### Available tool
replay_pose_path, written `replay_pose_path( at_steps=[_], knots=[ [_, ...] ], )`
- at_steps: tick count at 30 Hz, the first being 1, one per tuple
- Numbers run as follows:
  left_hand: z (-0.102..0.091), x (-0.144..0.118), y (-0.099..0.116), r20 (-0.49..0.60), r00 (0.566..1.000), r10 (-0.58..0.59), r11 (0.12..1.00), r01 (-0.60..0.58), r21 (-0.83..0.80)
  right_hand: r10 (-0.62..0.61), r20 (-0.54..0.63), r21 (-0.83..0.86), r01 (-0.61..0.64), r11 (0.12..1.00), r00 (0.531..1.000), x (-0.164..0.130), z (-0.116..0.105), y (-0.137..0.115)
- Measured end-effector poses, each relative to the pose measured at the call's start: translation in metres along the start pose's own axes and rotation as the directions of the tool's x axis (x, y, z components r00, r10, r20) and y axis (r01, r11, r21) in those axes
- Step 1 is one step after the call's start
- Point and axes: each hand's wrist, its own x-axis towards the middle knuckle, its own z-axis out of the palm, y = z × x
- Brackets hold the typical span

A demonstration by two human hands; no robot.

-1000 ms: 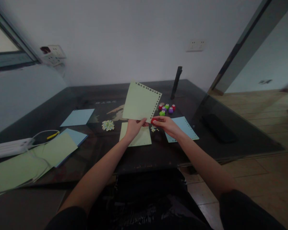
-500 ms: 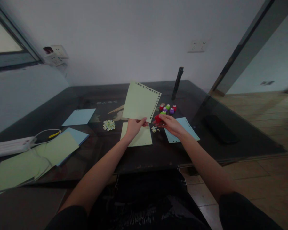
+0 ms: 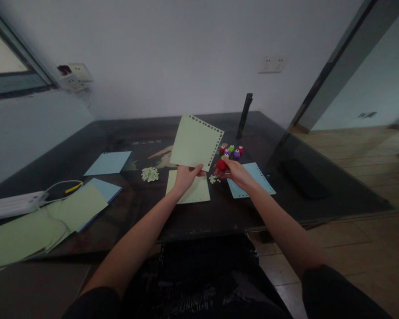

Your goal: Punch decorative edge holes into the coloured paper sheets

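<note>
The left hand [image 3: 185, 176] has its fingers clamped on the lower corner of a pale green paper sheet with punched edges [image 3: 195, 141], held upright above the dark glass surface [image 3: 219, 212]. Just beside it, the right hand [image 3: 236, 173] pinches a small red paper punch [image 3: 221, 165]; more small coloured punches [image 3: 232, 150] sit just beyond.

We hold a green sheet [image 3: 195, 141] up by its lower edge in our left hand [image 3: 185, 176] — our right hand [image 3: 235, 172] grips a red punch [image 3: 221, 165] beside it, near the small punches [image 3: 232, 150] toward the table's [image 3: 286, 195] far edge.
</note>
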Motion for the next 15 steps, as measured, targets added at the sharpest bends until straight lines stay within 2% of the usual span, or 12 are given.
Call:
replay_pose_path(
  at_steps=[7, 10, 13, 15],
  knots=[
    [0.002, 0.002, -0.005, 0.015, 1.0, 0.016, 1.0, -0.015, -0.016, 0.032, -0.01, -0.015, -0.032, 0.999, 0.999, 0.003, -0.002, 0.005],
    [0.002, 0.002, -0.008, 0.024, 1.0, 0.009, 1.0, -0.009, -0.026, -0.045, -0.067, -0.117, 0.037, 0.992, 0.997, 0.006, -0.003, 0.007],
    [0.003, 0.003, -0.011, 0.03, 0.999, 0.016, 0.999, -0.015, -0.038, -0.165, -0.12, -0.3, 0.123, 0.946, 0.979, 0.009, -0.004, 0.01],
    [0.003, 0.003, -0.011, 0.028, 0.999, 0.022, 0.999, -0.021, -0.043, -0.204, -0.117, -0.377, 0.146, 0.915, 0.972, 0.011, -0.004, 0.012]
  ],
)
